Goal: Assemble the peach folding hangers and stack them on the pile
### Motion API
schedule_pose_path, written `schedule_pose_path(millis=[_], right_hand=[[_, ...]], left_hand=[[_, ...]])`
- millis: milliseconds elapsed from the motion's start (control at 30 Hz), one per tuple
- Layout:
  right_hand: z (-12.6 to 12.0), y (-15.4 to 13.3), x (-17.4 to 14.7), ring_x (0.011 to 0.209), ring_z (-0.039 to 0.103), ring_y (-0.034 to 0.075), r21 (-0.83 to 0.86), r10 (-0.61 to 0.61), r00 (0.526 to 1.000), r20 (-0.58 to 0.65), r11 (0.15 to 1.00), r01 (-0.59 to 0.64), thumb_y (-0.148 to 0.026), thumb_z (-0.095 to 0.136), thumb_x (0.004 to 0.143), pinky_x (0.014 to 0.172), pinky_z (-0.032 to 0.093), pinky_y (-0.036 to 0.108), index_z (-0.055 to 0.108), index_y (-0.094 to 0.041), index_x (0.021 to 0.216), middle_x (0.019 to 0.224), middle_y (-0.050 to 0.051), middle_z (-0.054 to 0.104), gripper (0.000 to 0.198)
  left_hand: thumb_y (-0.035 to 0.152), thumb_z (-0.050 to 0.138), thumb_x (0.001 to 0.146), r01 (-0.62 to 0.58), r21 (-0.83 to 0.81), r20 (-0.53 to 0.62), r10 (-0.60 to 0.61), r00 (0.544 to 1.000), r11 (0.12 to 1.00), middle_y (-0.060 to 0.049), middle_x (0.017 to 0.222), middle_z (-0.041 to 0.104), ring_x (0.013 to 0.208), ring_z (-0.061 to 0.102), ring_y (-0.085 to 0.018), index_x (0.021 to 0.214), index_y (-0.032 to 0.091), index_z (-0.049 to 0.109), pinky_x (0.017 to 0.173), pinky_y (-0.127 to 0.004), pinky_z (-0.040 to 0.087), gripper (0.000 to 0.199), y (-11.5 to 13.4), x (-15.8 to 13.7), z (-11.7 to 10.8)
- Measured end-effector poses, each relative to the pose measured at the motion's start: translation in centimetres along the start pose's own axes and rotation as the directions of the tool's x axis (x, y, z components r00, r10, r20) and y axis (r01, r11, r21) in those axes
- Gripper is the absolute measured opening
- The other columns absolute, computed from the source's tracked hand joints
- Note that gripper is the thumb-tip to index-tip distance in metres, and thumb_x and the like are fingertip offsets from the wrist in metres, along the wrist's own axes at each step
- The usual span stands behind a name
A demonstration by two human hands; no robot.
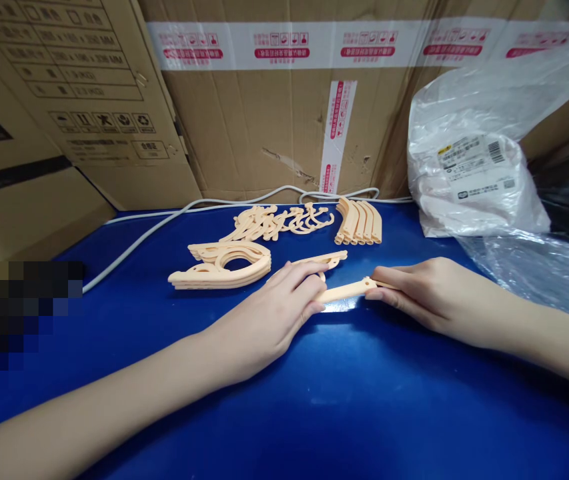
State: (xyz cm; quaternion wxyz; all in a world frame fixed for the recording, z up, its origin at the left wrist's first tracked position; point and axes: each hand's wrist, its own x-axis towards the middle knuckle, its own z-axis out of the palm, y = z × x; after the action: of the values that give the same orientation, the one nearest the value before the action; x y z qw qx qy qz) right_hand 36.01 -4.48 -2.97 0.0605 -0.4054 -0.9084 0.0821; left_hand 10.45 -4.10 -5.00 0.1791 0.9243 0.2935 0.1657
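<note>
My left hand (289, 300) is closed around a beige plastic hanger part (347, 291), whose arm points right with a small hole near its end. Behind those fingers, another beige hanger arm (331, 259) shows; whether the two are joined is hidden. My right hand (424, 293) pinches a thin beige plastic piece (381, 284) at that arm's end, mostly covered by the fingers. To the left lies a stack of beige hanger bodies (219, 267). Farther back are a loose pile of beige hooks (279, 221) and a row of curved hanger arms (359, 221).
The blue table (334, 400) backs onto a cardboard box (254, 127), with another box (109, 107) at left. A white cable (159, 230) runs along the back. At the right stands a clear plastic bag (474, 167) with a label.
</note>
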Motion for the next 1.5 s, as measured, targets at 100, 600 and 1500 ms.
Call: schedule_pose_path(millis=[100, 600, 1500], right_hand=[[0.1, 0.1, -0.1, 0.047, 0.05, 0.013, -0.079, -0.034, 0.999, -0.035, 0.996, 0.031, -0.045, 0.026, 0.102, 0.049, 0.026, 0.028, 0.051, -0.02, 0.079, 0.063, 0.001, 0.057, 0.042], [0.4, -0.2, -0.3, 0.048, 0.048, 0.012, -0.18, -0.019, 0.996, -0.091, 0.984, 0.003, -0.044, 0.026, 0.102, 0.052, 0.026, 0.029, 0.05, -0.02, 0.074, 0.063, 0.001, 0.054, 0.043], [-0.4, -0.7, -0.2, 0.061, 0.058, 0.016, 0.273, 0.172, 0.979, 0.113, 0.942, -0.197, -0.055, 0.035, 0.097, 0.057, 0.041, 0.027, 0.061, -0.022, 0.081, 0.071, 0.001, 0.066, 0.045]], left_hand=[[0.024, 0.029, 0.104, 0.004, 0.001, 0.003, -0.004, 1.0, 1.0, -0.011, 0.141, 0.045, 0.132, 0.042, -0.02, 0.107, 0.021, 0.046, 0.116, -0.047, 0.028, 0.018, 0.0, 0.0, 0.0], [0.025, 0.029, 0.104, 0.012, 0.013, 0.008, -0.012, 1.0, 1.0, -0.011, 0.144, 0.043, 0.135, 0.039, -0.02, 0.11, 0.019, 0.05, 0.118, -0.046, 0.027, 0.022, 0.1, 0.2, -0.1], [0.025, 0.036, 0.102, 0.023, -0.011, 0.014, -0.023, 1.0, 1.0, -0.01, 0.143, 0.044, 0.133, 0.042, -0.021, 0.11, 0.02, 0.052, 0.118, -0.046, 0.026, 0.019, 0.0, 0.1, 0.0]])
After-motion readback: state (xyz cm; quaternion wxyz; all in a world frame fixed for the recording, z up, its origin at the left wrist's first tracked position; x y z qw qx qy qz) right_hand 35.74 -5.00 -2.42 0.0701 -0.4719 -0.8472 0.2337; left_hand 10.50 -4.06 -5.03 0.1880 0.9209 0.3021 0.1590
